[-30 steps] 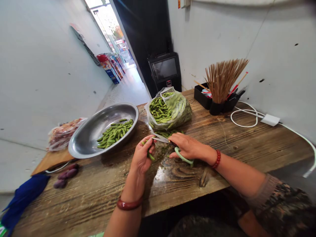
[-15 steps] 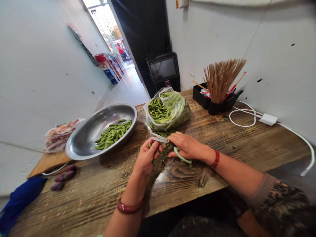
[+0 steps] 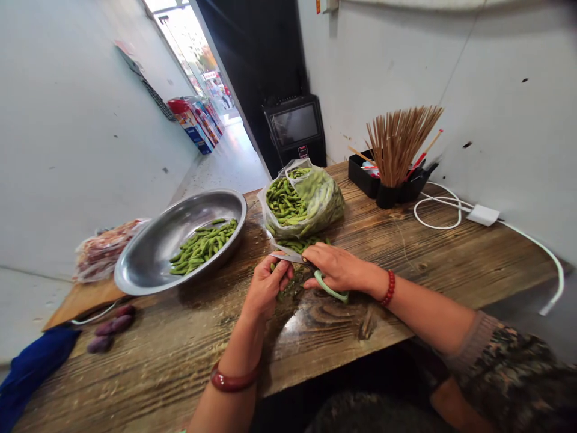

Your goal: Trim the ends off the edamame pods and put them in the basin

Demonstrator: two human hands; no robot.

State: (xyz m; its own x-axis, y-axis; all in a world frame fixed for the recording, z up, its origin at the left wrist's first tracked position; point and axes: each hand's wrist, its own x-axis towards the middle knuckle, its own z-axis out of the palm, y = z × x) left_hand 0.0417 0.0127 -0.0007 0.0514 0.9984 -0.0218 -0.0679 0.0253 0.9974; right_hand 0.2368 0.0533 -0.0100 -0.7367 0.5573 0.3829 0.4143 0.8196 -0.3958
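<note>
My right hand is closed on a pair of scissors with pale green handles, their blades pointing left. The blades lie across the fingertips of my left hand, where a green soybean pod is pinched and mostly hidden by the fingers. Just beyond both hands stands a clear plastic bag full of green pods, and several loose pods lie at its foot. To the left, a wide steel basin holds a pile of green pods.
Dark purple tubers and a blue cloth lie on the wooden table at left, near a bagged pinkish item. At the back right stand bamboo skewers, a black organizer and a white cable.
The scissor blades appear closer together now, at the fingertips of my left hand. The whole view has shifted slightly; both hands keep nearly the same place over the table.
</note>
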